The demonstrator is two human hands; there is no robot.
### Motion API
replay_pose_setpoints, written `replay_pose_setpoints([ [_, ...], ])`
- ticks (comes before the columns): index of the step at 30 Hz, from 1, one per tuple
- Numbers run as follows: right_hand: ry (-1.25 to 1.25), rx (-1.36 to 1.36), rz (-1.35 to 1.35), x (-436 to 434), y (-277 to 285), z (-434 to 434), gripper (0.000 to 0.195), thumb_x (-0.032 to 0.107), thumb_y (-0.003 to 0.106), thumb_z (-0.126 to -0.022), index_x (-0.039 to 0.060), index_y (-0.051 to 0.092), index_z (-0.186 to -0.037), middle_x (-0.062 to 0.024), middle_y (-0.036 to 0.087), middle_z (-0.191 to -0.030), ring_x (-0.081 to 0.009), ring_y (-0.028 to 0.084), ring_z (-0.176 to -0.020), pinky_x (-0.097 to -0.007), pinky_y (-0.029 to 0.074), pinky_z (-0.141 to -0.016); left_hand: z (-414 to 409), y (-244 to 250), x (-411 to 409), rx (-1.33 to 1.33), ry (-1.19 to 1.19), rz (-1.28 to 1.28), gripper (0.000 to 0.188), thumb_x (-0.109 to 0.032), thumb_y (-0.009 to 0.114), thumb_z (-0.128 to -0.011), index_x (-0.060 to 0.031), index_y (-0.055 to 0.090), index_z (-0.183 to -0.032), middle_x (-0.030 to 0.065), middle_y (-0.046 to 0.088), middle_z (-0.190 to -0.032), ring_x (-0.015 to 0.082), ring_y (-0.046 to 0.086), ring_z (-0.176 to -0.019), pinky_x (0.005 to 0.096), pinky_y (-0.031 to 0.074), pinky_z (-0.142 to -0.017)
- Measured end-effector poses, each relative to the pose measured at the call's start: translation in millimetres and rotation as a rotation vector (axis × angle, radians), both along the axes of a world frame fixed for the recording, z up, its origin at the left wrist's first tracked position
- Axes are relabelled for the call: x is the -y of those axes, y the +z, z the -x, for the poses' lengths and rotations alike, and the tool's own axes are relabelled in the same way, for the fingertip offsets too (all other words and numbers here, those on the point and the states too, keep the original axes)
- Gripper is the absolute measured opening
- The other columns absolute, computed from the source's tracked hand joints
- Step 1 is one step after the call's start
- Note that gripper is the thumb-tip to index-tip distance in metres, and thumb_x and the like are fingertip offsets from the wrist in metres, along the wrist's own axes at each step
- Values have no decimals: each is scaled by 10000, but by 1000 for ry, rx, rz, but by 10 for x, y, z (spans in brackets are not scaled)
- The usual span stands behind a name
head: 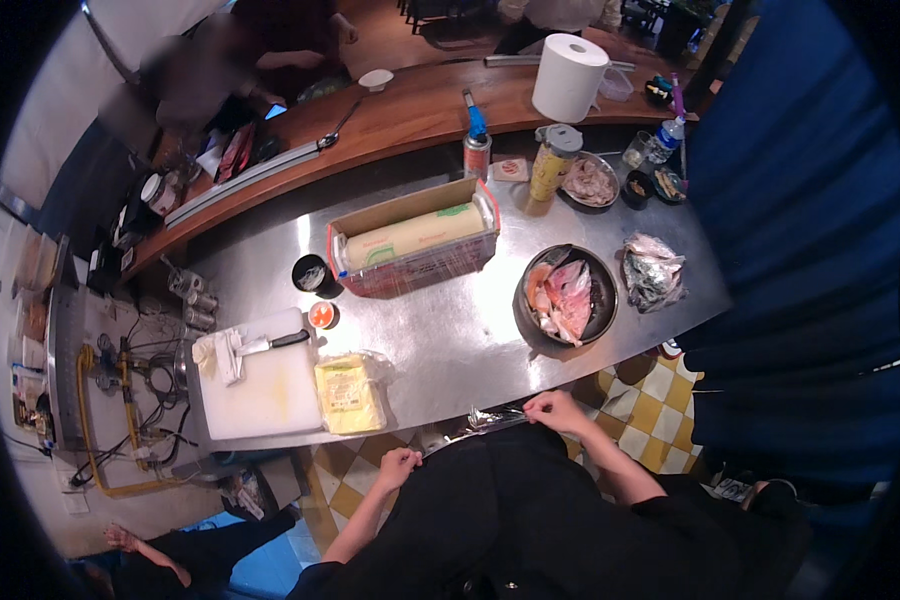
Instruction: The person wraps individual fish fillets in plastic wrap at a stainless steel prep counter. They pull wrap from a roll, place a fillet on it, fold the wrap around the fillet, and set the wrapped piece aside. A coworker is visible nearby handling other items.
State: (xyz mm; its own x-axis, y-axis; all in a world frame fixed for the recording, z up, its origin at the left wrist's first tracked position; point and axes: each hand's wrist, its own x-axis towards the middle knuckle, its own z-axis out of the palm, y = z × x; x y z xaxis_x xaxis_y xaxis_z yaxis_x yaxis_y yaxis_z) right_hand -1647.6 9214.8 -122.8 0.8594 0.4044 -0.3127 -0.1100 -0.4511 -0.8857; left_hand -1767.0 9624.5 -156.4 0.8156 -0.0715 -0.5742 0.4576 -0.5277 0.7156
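Note:
A sheet of clear plastic wrap [480,422] spans between my two hands, low in front of my body by the table's front edge. My left hand [400,466] pinches its left end, my right hand [557,411] its right end. Beyond them, an open box [420,266] holds a large roll of plastic wrap [420,234]. To the right sits a round dark bowl [613,300] with raw fish pieces [566,300]. Beside the bowl lies a bundle in plastic wrap [653,271]; its contents are hard to make out.
On the left are a white cutting board [259,405] with a knife [274,343] and cloth, and a yellow package [350,394]. A blow torch [477,146], a yellow tumbler [553,166] and a plate of meat [591,180] stand at the back. Other people are beyond the wooden counter and lower left.

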Motion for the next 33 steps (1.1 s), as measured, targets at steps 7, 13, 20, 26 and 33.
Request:
replay_pose_setpoints([
  [7,-427,-231,167,136,-1429,390,160,212,786,-835,60,789,-887,-21,747,-815,-98,674,-804,-296,548,-722,-80,-821,333,254,-6,-309,205,-250,599,-961,-90,726,-979,185,697,-950,357,692,-902,479,542,-791],
  [13,-400,-277,682,840,-1270,543,235,310,777,-780,81,769,-832,-109,752,-841,-296,728,-790,-406,564,-781,90,-987,327,-322,-189,-528,356,-385,732,-828,-158,732,-1101,178,712,-1114,352,667,-1096,461,539,-928],
  [20,-166,317,480,743,879,-1132,269,231,694,-844,58,661,-1046,-214,676,-885,-437,656,-798,-526,531,-734,493,-918,215,-319,-95,-408,410,-393,745,-811,-128,732,-1124,190,712,-1121,362,670,-1089,447,536,-927],
  [26,396,1137,666,530,833,-2740,359,193,690,-824,140,578,-1162,-104,640,-1014,-298,633,-1027,-457,473,-856,353,-693,671,-275,22,-398,393,-357,737,-851,-68,716,-1116,181,736,-995,361,715,-944,435,557,-843],
  [33,879,1062,701,539,294,-3264,313,234,690,-833,115,576,-1099,-89,665,-998,-271,675,-944,-434,502,-804,229,-406,1229,-124,364,-205,282,-248,706,-918,-27,703,-1094,112,732,-874,189,708,-809,349,564,-763],
])
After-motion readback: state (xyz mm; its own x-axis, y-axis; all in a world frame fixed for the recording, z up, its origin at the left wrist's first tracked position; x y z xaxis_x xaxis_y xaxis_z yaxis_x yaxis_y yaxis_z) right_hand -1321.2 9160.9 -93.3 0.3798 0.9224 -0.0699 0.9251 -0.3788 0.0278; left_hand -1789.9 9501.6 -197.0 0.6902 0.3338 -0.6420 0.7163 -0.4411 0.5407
